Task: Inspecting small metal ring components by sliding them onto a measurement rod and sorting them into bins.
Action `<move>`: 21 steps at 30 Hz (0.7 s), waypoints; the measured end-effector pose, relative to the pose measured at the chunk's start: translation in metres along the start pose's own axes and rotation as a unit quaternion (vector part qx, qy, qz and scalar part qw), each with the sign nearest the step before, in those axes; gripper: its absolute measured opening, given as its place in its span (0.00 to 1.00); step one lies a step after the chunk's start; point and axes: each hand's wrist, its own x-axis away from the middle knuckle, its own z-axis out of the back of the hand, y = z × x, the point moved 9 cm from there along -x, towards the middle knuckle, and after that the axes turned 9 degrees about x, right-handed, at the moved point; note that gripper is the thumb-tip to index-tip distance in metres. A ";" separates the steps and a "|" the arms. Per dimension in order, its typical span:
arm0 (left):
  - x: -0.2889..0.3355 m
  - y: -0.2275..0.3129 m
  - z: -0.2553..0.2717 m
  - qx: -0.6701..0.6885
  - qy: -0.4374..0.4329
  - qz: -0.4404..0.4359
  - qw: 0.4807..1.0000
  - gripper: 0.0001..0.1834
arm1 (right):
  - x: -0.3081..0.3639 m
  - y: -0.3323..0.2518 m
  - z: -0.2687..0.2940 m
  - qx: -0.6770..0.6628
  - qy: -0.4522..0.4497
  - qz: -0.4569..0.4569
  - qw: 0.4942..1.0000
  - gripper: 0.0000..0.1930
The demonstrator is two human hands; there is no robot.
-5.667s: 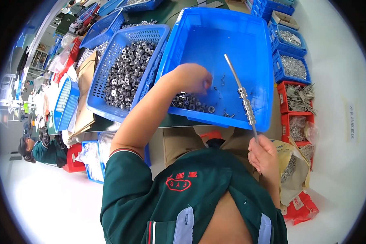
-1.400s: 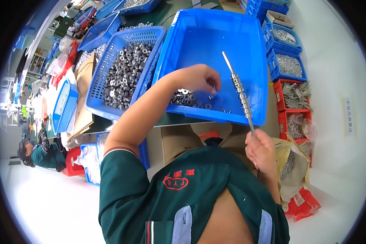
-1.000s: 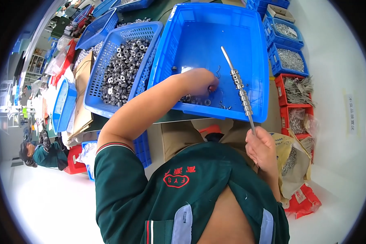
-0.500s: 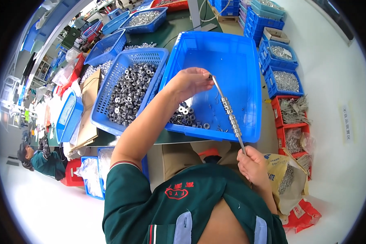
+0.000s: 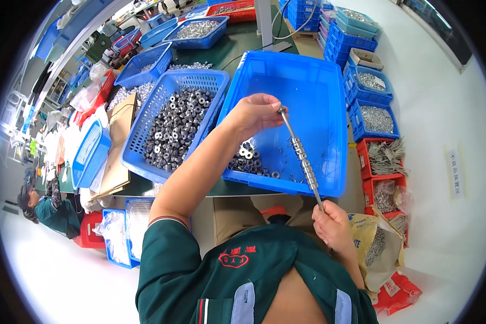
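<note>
A thin metal rod [image 5: 289,127] slants over the blue bin [image 5: 308,81], with several shiny metal rings [image 5: 304,163] threaded along its middle. My right hand [image 5: 332,227] is closed around the rod's lower end, near the bin's front edge. At the upper end, the fingers of my left hand [image 5: 258,114] pinch a small dark ring-like part [image 5: 281,109] against the rod's tip. Part of it is hidden by the fingers. Below my left forearm, a pile of metal rings [image 5: 247,162] lies in the bin's near left corner.
A perforated blue basket [image 5: 216,81] of dark metal rings stands left of the bin. Cardboard [image 5: 123,121] lies beyond it. Stacked blue crates [image 5: 356,116] and red boxes [image 5: 368,162] of metal parts line the right side. A co-worker [image 5: 54,213] is at the far left.
The small dark part at my left fingers now sits at the rod's tip, where it was mostly within the fingers before. The whole view has shifted slightly.
</note>
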 end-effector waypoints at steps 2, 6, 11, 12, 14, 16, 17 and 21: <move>0.002 0.006 -0.002 -0.073 -0.007 -0.012 0.997 0.05 | 0.002 -0.004 0.001 0.022 0.008 -0.002 1.000 0.07; 0.007 -0.006 -0.013 -0.129 -0.030 0.029 0.991 0.14 | 0.001 -0.007 0.001 0.049 0.019 0.011 0.999 0.07; 0.013 -0.019 -0.034 -0.164 -0.089 0.057 0.981 0.24 | -0.007 -0.009 -0.002 0.017 0.030 0.018 0.999 0.07; 0.010 -0.017 -0.034 -0.166 -0.119 0.055 0.977 0.25 | -0.006 -0.011 -0.002 0.019 0.036 0.019 0.999 0.07; 0.009 -0.004 -0.027 -0.175 -0.089 0.056 0.979 0.21 | -0.004 -0.013 -0.001 0.004 0.031 0.017 0.999 0.07; 0.003 0.036 0.007 -0.374 0.054 -0.079 0.923 0.16 | -0.004 -0.013 -0.001 -0.007 0.019 0.033 0.999 0.07; 0.006 0.047 0.012 -0.570 0.092 -0.122 0.807 0.14 | -0.003 -0.010 0.001 -0.009 0.017 0.031 0.999 0.07; 0.006 0.024 0.005 -0.891 0.077 -0.092 0.437 0.10 | 0.000 -0.004 0.008 -0.015 0.021 0.028 0.999 0.07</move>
